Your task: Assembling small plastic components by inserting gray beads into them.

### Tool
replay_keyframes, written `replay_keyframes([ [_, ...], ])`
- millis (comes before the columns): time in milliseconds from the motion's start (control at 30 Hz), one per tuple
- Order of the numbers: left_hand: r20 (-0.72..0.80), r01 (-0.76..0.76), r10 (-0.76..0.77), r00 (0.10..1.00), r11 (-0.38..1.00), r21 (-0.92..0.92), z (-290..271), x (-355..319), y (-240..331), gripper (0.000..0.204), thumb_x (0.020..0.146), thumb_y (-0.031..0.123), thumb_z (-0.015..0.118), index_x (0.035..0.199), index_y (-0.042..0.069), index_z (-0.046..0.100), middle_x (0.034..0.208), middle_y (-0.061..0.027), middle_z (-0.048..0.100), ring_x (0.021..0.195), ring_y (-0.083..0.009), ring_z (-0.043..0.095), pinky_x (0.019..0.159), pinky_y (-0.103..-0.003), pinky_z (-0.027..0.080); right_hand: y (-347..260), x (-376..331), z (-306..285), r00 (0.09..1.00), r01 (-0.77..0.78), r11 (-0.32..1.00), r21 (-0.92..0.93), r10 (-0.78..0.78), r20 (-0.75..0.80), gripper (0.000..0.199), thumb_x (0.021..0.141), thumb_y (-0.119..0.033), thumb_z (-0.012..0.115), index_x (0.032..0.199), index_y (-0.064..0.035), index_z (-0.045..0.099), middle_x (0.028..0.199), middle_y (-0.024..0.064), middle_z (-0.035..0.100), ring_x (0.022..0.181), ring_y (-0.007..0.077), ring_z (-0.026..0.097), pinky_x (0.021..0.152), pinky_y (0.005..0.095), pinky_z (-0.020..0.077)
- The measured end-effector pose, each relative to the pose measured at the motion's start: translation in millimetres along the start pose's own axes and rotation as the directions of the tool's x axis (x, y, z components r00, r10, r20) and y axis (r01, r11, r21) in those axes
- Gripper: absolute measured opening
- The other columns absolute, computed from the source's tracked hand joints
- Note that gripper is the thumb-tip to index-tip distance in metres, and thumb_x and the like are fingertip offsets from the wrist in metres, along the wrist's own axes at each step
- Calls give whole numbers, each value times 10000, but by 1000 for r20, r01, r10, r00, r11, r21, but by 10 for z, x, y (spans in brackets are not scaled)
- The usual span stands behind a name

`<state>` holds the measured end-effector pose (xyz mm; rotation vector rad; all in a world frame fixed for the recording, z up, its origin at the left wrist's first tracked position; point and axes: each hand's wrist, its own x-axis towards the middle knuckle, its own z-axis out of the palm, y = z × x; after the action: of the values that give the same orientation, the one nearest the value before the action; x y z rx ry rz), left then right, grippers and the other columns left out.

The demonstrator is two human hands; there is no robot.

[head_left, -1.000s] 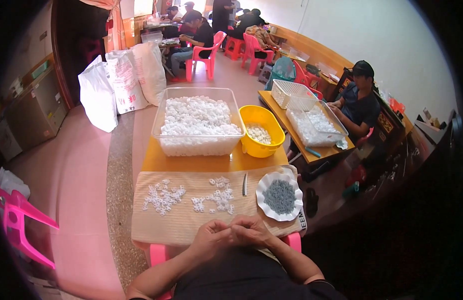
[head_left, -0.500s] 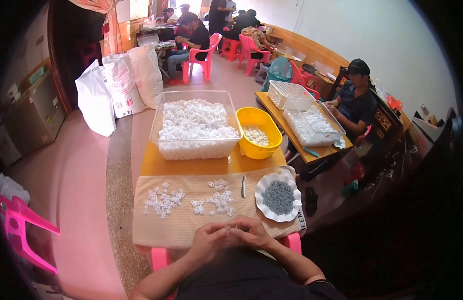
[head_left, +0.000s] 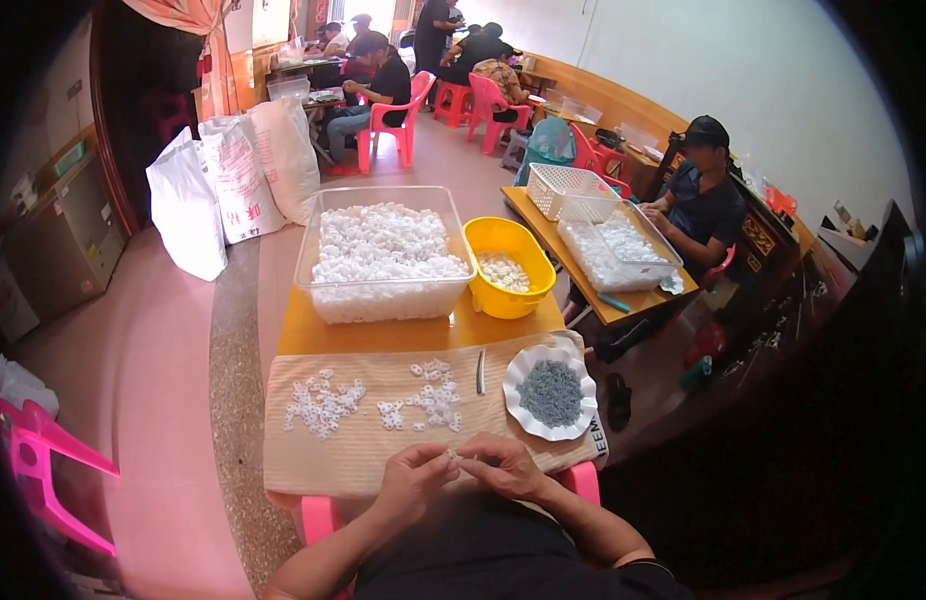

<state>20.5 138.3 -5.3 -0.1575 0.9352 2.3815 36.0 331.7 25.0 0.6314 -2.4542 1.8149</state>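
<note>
Close to my body, over the near edge of a beige ribbed towel [head_left: 313, 462], both hands meet fingertip to fingertip. My left hand [head_left: 415, 478] is closed in a pinch on a tiny pale piece, mostly hidden by the fingers. My right hand [head_left: 505, 468] pinches at the same spot, and what it grips is too small to name. Beyond them lie two loose groups of small white plastic pieces, one on the left [head_left: 325, 405] and one in the middle [head_left: 431, 398]. A white wavy-rimmed dish [head_left: 518, 415] of small grey parts [head_left: 551, 394] stands right of my hands.
Slim metal tweezers [head_left: 481, 372] lie left of the dish. Farther back stand a clear tub [head_left: 383, 302] heaped with white pieces and a yellow basin [head_left: 503, 302]. At right, a person [head_left: 698, 205] sits by another table [head_left: 523, 208]. White sacks [head_left: 188, 215] and a pink chair [head_left: 45, 455] are at left.
The view has shifted slightly, so the table and room sit a little farther left. Both hands stay together, with only small finger movement.
</note>
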Motion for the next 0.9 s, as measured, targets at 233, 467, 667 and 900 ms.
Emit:
replay_keyframes([
  [233,-5,2,-2,1000,999,32,19,-5,-2,179,868,22,644,1040,4,598,905,-92,650,831,-196,662,783,-310,578,27,-78,-55,998,-55,998,17,55,-5,145,883,-28,627,1021,13,645,891,52,605,744,76,537,613,211,412],
  [467,-20,11,-9,1000,997,75,21,35,20,139,860,44,668,986,29,611,900,-70,656,805,-174,663,752,-298,577,71,-92,-96,997,-70,996,50,72,-39,135,869,-64,654,988,-1,653,830,42,595,693,76,510,588,220,403],
  [667,0,3,-3,1000,997,78,27,24,44,124,851,57,683,958,40,621,876,-58,660,771,-166,663,737,-297,577,59,-98,-86,995,-94,995,37,95,-22,135,874,-69,653,991,-2,655,825,34,591,680,67,493,579,219,392],
  [900,1,-9,9,1000,993,117,25,-25,48,117,848,62,688,944,45,623,856,-54,660,760,-162,661,724,-297,571,114,-154,-47,997,-70,996,61,72,-19,146,869,-66,660,1001,-3,655,817,16,584,668,49,479,570,207,384],
])
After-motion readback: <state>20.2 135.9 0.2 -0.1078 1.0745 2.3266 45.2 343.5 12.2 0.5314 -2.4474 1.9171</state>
